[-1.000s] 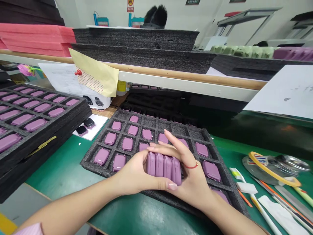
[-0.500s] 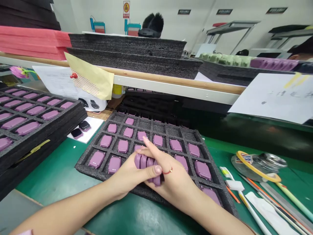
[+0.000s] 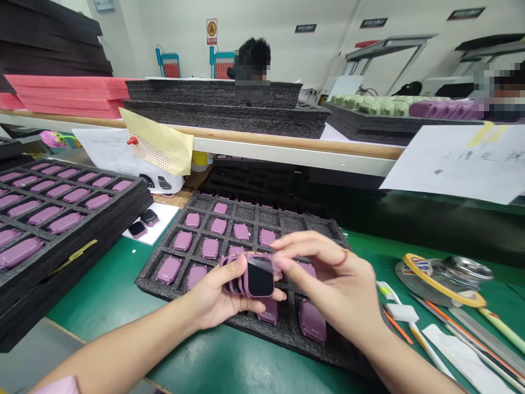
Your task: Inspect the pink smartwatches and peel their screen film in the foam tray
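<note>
My left hand [image 3: 223, 290] is closed around a short stack of purple smartwatch cases [image 3: 237, 283]. The front smartwatch [image 3: 261, 277] faces me with its black screen. At that screen's upper right corner, my right hand [image 3: 332, 273] pinches a thin clear film [image 3: 268, 264] between thumb and fingers. Below both hands lies a black foam tray [image 3: 164, 293] with square compartments. Purple watch cases, such as this one [image 3: 169, 270], sit backs up in many of them, while a few compartments at the back hold none. My hands and wrists hide part of the tray.
A stack of filled foam trays [image 3: 135, 205] stands at left. Two watches [image 3: 137, 229] lie on white paper nearby. At right are a metal-topped bottle [image 3: 455, 276] with a yellow ring, a toothbrush [image 3: 426, 342] and a white cloth [image 3: 455, 350]. A shelf edge [image 3: 295, 143] crosses behind.
My hands were clasped together around the stack. Now the left holds it alone, turned so a screen faces me, and the right has moved to the screen's corner.
</note>
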Motion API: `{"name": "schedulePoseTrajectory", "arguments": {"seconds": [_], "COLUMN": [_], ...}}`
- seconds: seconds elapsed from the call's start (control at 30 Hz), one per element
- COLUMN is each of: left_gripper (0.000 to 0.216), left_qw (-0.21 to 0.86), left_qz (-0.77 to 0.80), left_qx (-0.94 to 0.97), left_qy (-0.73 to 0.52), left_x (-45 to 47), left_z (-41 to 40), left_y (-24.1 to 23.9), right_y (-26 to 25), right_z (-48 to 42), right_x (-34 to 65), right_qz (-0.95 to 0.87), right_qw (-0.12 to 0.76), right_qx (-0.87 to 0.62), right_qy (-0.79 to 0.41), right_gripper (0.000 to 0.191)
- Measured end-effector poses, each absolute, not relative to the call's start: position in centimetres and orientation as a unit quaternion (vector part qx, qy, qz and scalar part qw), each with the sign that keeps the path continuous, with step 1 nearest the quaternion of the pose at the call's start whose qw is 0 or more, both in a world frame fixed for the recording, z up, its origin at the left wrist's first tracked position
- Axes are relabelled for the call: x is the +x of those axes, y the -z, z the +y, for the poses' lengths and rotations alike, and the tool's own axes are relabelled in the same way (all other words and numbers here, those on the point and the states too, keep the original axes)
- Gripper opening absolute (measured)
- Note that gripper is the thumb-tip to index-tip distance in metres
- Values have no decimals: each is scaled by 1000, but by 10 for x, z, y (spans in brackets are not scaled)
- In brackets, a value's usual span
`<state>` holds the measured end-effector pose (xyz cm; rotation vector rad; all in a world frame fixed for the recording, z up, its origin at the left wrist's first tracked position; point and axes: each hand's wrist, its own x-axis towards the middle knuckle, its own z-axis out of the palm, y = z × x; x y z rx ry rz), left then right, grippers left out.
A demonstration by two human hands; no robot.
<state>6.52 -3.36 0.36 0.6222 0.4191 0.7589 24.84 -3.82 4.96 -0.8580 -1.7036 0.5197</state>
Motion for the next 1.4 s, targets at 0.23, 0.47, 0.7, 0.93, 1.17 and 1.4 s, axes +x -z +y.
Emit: {"name": "schedulePoseTrajectory", "arguments": {"seconds": [0.23, 0.47, 0.7, 0.93, 1.17, 1.4], "left_gripper": [57, 69, 62, 58, 55, 55], "left_qw": [863, 862, 871, 875, 869, 853], "left_qz": [138, 150, 135, 126, 159, 176], "left_qx": [317, 341, 320, 306, 289, 293], "left_qy": [-369, -344, -349, -353, -369, -394], "left_x": [61, 61, 62, 64, 64, 66], "left_z": [-33, -34, -34, -35, -36, -36], "left_y": [-4, -6, -7, -7, -9, -8], "right_y": [-49, -40, -40, -44, -42, -53], "right_z": [-49, -47, -48, -61, -76, -58], "right_x": [246, 240, 240, 258, 258, 246], "right_qz": [-773, -822, -826, -782, -851, -873], "right_qw": [507, 457, 439, 536, 445, 422], "right_qx": [-324, -302, -306, -294, -277, -245], "right_qy": [-201, -158, -175, -120, -37, 18], "right_gripper": [50, 53, 64, 47, 39, 36]}}
